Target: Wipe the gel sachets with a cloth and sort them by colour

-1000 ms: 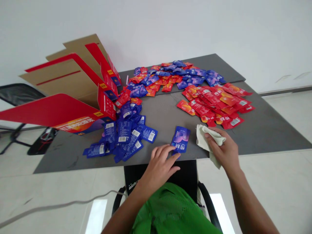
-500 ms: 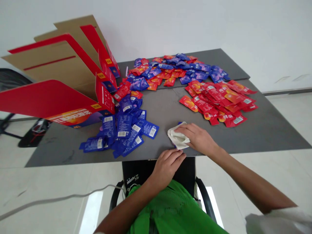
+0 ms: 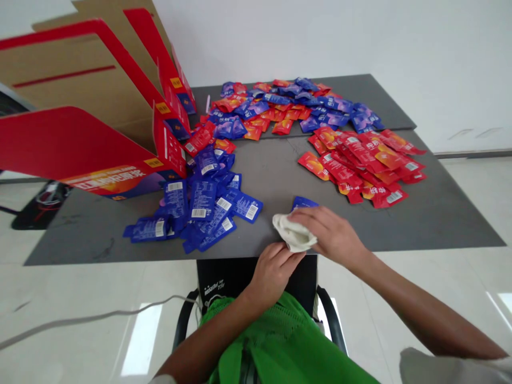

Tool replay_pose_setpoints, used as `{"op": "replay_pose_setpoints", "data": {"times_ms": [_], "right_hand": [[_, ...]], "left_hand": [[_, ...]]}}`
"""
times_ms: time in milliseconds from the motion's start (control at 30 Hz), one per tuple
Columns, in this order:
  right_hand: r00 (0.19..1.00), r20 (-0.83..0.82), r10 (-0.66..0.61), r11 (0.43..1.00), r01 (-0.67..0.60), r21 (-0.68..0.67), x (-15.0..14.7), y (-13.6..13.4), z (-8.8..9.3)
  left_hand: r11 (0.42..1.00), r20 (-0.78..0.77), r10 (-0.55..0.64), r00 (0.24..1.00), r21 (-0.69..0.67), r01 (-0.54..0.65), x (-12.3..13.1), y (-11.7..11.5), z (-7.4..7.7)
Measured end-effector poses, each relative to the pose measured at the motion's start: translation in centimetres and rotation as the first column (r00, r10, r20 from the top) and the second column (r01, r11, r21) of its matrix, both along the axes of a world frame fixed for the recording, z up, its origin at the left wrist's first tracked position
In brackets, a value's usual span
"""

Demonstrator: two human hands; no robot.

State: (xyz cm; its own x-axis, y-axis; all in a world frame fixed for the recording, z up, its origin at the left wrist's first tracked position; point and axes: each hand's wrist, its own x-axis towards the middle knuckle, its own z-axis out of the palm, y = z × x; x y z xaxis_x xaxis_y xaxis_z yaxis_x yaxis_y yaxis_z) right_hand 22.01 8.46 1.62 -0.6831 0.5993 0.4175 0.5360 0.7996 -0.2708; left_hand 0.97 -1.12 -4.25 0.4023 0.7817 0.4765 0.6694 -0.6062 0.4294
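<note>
Grey tabletop (image 3: 272, 170) is filling mid-scene. At its near-centre edge, the left hand (image 3: 275, 269) is curling its fingers, hold unclear, ideally pinning the blue packet (image 3: 304, 202); the right hand (image 3: 326, 232) is grasping a white cloth (image 3: 294, 236) over that packet, best pressed flat.

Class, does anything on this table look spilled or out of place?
No spill shows. The far heap of packets looks jumbled: it mixes red with blue, unlike the nearer red pile and blue pile.

Green garment (image 3: 284, 337) — grey sleeves (image 3: 444, 369)
</note>
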Motion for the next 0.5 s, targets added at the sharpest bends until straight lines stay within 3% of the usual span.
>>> {"op": "replay_pose_setpoints", "data": {"times_ms": [100,233,367,433,500], "right_hand": [[0.998,0.042,0.048,0.997,-0.044,-0.071,-0.2,-0.4,-1.4],[0.990,0.061,-0.123,0.992,0.125,-0.024,1.0,4.5,-2.5],[0.960,0.093,-0.266,0.964,0.261,0.059,2.4,8.9,-1.3],[0.941,0.009,-0.339,0.935,0.336,0.116,2.6,8.7,-0.3],[0.925,-0.108,-0.364,0.916,0.376,0.137,2.4,6.7,0.6]], "left_hand": [[1.000,0.004,-0.011,1.000,-0.016,0.011,0.0,0.0,0.0],[0.999,0.059,-0.030,0.998,0.012,0.029,0.0,0.2,-0.3],[1.000,0.067,-0.021,0.998,-0.002,0.021,0.1,0.2,-0.6],[1.000,0.071,-0.015,0.997,-0.014,0.016,0.1,0.2,-0.7],[1.000,0.078,-0.015,0.997,-0.017,0.016,0.2,0.2,-0.7]]}}
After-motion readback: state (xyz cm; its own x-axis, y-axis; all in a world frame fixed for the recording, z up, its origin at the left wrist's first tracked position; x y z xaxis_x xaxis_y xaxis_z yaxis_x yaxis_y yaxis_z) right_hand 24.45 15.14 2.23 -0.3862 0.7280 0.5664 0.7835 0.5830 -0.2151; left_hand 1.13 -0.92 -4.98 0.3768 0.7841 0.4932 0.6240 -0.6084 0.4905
